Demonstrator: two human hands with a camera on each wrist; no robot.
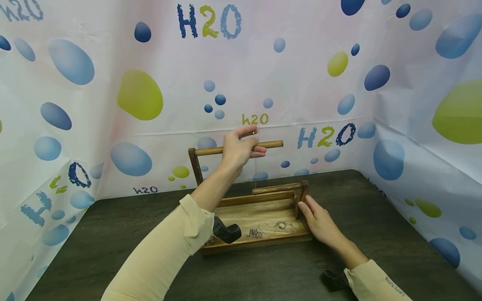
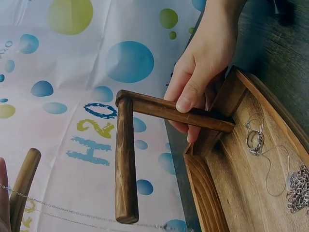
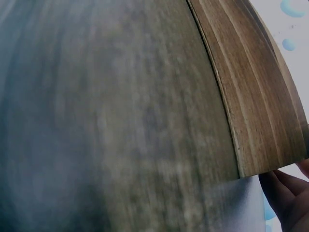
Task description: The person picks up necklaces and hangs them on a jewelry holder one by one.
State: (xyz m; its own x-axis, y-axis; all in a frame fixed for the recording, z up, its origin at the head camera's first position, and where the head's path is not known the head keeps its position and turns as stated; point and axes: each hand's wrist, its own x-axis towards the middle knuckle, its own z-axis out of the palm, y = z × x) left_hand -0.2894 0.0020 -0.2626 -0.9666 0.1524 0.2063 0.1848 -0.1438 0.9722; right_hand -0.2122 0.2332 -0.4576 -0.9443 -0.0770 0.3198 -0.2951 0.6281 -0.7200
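My left hand (image 1: 241, 146) is raised by the upper bar (image 1: 208, 151) of a wooden jewelry stand. Between its thumb and fingertips it pinches a thin silver chain necklace (image 1: 256, 167), which hangs down towards the free end of the lower bar (image 1: 275, 189); whether they touch I cannot tell. My right hand (image 1: 318, 217) grips the short upright post (image 1: 300, 198) at the stand's right end, thumb in front, as the left wrist view also shows. Only a few fingers (image 3: 287, 198) appear in the right wrist view, at the corner of the wood.
In the stand's tray (image 1: 260, 241) lie a clump of silver chain (image 1: 254, 233) and a looser thin chain with a ring-like coil (image 1: 282, 225). More chain shows partly behind the left sleeve (image 1: 162, 246). The dark wooden table (image 1: 376, 217) meets a printed backdrop (image 1: 244, 71).
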